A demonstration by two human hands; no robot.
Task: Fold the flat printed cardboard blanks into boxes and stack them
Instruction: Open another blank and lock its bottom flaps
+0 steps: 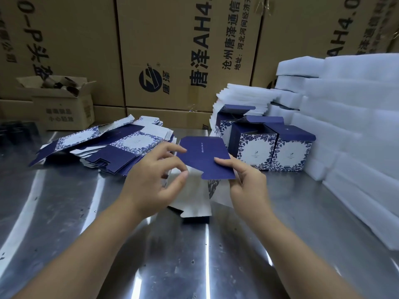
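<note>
The blank is just over the metal table, between the flat pile and the made boxes, half folded. The right hand pinches the near corner of its blue flap. The left hand touches the flap's left edge with bent fingers, but I cannot tell if it grips. Next the flap likely needs tucking in.

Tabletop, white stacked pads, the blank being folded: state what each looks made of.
Tabletop: likely stainless steel, given bright streaky reflections. White pads: seemingly soft foam, matte with fuzzy edges. Blank: thin printed cardboard, matte navy outside, plain white inside.
</note>
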